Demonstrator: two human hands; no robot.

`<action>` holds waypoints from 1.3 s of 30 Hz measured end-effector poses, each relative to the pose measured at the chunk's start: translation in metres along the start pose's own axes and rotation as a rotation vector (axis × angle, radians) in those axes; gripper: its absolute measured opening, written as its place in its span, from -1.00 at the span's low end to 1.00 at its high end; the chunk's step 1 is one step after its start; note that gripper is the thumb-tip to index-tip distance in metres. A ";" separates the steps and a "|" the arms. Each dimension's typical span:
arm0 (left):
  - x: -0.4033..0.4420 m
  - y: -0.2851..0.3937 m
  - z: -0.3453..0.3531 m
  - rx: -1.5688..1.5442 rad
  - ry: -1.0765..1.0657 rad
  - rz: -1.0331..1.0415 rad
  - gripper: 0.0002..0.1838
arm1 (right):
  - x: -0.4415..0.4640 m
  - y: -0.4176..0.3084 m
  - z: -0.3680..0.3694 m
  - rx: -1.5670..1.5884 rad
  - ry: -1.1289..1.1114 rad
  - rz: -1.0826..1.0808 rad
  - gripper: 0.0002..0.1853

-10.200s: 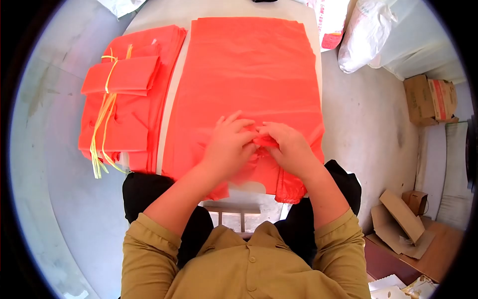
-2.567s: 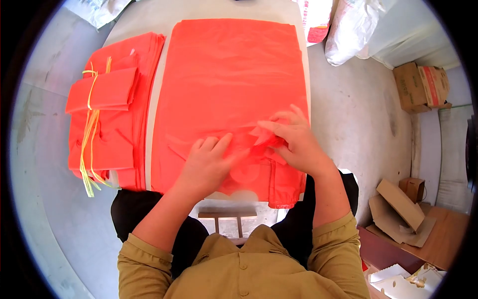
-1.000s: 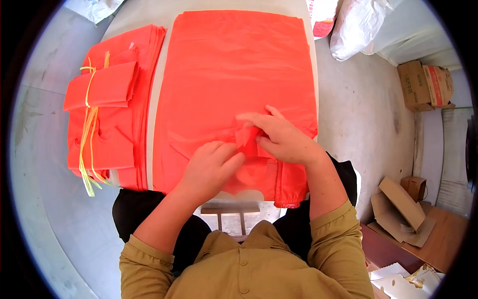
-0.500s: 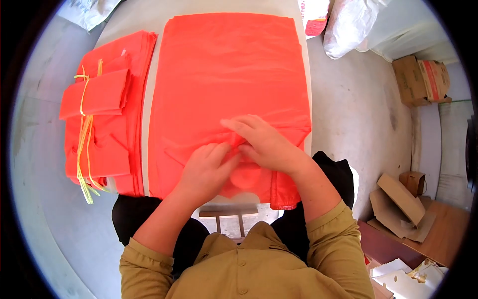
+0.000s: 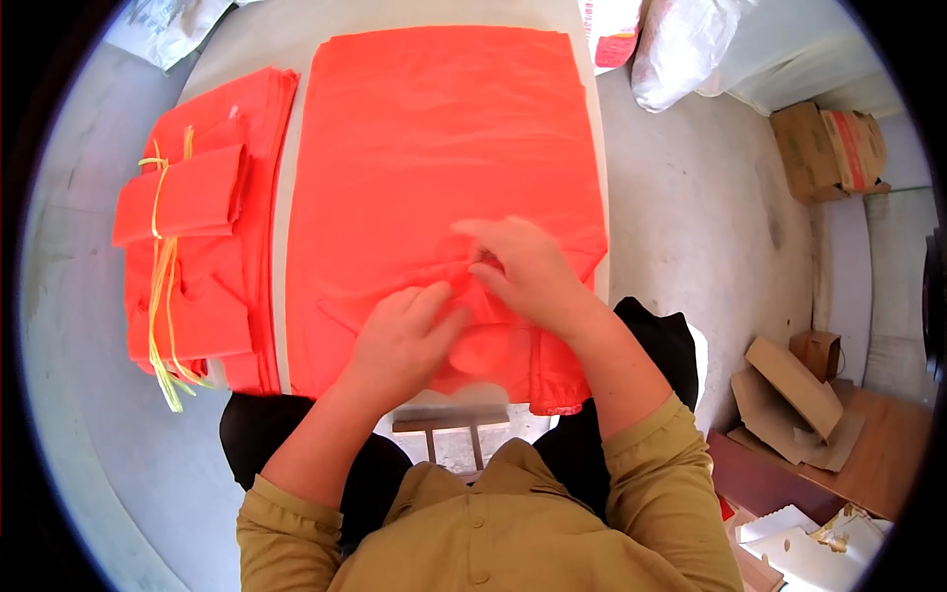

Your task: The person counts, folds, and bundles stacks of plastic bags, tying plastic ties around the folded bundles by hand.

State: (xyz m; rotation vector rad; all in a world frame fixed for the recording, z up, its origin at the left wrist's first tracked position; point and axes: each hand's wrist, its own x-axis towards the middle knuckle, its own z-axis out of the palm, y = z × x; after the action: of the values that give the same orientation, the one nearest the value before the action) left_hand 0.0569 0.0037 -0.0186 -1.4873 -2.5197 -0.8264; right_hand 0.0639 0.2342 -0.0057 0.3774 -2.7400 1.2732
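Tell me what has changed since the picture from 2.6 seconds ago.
The right hand has moved left across the red sheeting, nearer the left hand. The crumpled tuft it raised no longer shows; whether it was let go, I cannot tell. The folded red stack and its yellow ties stayed put.

The left hand (image 5: 404, 340) rests at the near part of the large red sheet stack (image 5: 449, 148); the right hand (image 5: 523, 271) is positioned beside it, fingers curled over gathered material. Fingertip contact is blurred. A smaller red stack (image 5: 261, 128) lies alongside, on the person's left, carrying a folded red bundle (image 5: 192, 202) with yellow ties (image 5: 161, 286). Both stacks lie on the pale table (image 5: 281, 286).
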 end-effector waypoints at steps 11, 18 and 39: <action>0.007 0.000 0.001 0.038 0.033 0.084 -0.61 | -0.010 0.002 0.019 -0.235 0.138 -0.196 -0.66; 0.006 0.003 -0.007 -0.017 -0.044 -0.004 -0.54 | -0.040 0.008 -0.042 -0.035 0.049 0.106 -0.78; 0.017 0.000 0.006 -0.230 0.100 -0.290 -0.79 | -0.043 -0.010 -0.008 -0.292 -0.083 -0.371 -0.73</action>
State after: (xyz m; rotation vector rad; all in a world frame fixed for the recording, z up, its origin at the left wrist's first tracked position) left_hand 0.0496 0.0198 -0.0180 -1.1105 -2.6761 -1.2362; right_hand 0.1075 0.2418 -0.0008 0.8715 -2.6910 0.7722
